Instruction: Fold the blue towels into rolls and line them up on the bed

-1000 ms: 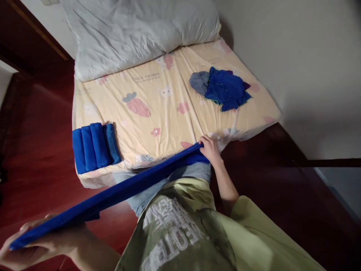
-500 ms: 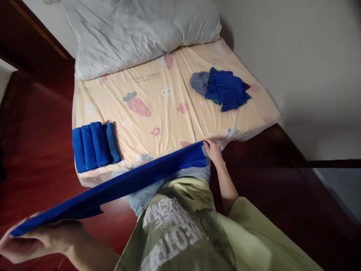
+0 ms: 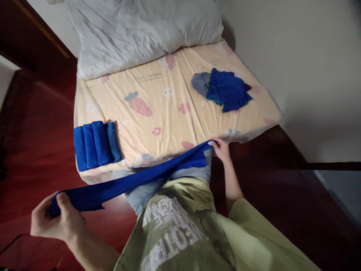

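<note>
A long blue cloth (image 3: 124,185), probably a towel, stretches between my two hands in front of my body. My left hand (image 3: 58,218) is closed on its left end, thumb on top. My right hand (image 3: 221,149) pinches the other end beside the front edge of the bed. The cloth hangs in a shallow fold, its lower edge dropping below the mattress edge. On the bed's near left corner lie several rolled or folded blue cloths (image 3: 97,145) side by side.
The bed (image 3: 158,105) has a cream sheet with carrot prints. A crumpled blue garment pile (image 3: 228,90) with a grey cloth (image 3: 200,82) lies at its right. A grey quilt (image 3: 146,34) covers the far end. Dark red floor (image 3: 42,143) lies left, a wall (image 3: 299,67) right.
My left hand has moved right and up, turning its thumb over the cloth's end. My right hand has shifted slightly right. The cloth's upper edge sags and twists more.
</note>
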{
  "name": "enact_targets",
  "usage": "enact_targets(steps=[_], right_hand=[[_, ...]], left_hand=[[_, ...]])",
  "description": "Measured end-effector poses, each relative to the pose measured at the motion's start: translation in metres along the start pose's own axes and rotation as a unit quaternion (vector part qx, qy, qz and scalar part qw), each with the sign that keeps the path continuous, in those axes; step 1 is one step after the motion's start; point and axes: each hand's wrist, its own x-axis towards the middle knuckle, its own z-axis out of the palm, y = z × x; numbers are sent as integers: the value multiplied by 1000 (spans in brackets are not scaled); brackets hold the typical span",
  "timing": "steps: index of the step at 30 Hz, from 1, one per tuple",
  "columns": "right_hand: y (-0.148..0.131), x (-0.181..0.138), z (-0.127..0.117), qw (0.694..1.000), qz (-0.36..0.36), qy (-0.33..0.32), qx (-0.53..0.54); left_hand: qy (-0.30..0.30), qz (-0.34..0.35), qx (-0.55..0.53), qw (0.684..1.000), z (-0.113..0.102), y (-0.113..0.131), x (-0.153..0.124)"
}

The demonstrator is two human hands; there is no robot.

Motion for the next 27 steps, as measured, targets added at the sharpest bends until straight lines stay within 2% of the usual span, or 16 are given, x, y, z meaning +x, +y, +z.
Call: enact_targets(steps=[2, 3, 9, 13, 19, 22, 27], right_hand=[[4, 2, -5, 1000, 5, 16, 21], [5, 2, -7, 999, 9, 28, 30], [8, 1, -9, 988, 36, 150, 33], [3, 7, -14, 985, 23, 168, 27], [-19, 28, -33, 980, -24, 190, 58], [-38, 36, -42, 971, -57, 221, 66], [-62, 41, -48, 953, -56, 293, 52]], left_hand=[[78, -4, 4, 997, 2, -8, 0], [94, -6, 6, 996, 3, -10, 0], [121, 29, 20, 992, 1, -14, 6], [120, 55, -9, 991, 3, -17, 10], [86, 20, -35, 996, 15, -24, 24], [75, -18, -56, 995, 19, -19, 24], [63, -31, -92, 993, 17, 1, 15]])
